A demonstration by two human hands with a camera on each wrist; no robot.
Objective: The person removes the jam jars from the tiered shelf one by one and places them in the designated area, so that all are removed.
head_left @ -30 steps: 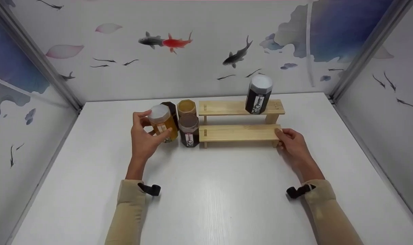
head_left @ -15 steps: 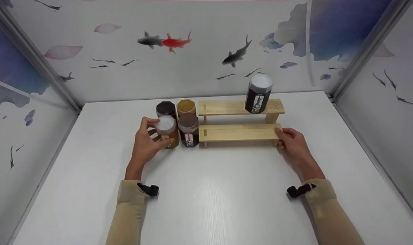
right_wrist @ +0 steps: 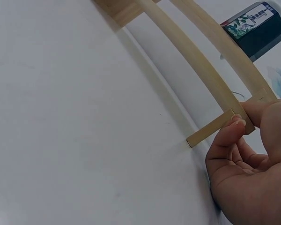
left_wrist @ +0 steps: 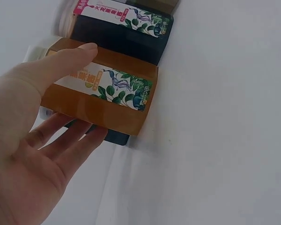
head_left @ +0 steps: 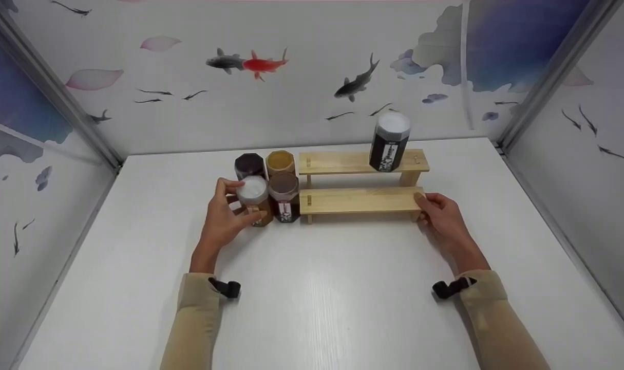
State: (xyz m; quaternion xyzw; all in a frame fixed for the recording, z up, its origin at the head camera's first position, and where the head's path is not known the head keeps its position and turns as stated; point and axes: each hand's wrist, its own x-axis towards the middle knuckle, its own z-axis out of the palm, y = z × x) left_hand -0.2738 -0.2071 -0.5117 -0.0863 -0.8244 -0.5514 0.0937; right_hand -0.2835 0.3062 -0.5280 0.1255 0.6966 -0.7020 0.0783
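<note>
My left hand holds a white-lidded jar of orange-brown contents, thumb on its label side and fingers round the opposite side. That jar stands upright at the front left of a cluster, beside a dark jar with a pink-marked label. Behind these two are a jar with a dark top and one with a yellow top. With thumb and fingers, my right hand pinches the right end of the lower board of a two-step wooden rack. On the rack's upper step stands a black jar with a white lid.
Everything stands on a white table. Its back edge meets a white wall printed with fish. Side panels with metal posts rise at left and right. The jar cluster sits close against the rack's left end.
My left hand has brought the orange-brown jar toward me and down to the front left of the cluster, uncovering the dark-topped jar behind. My right hand keeps its grip on the rack.
</note>
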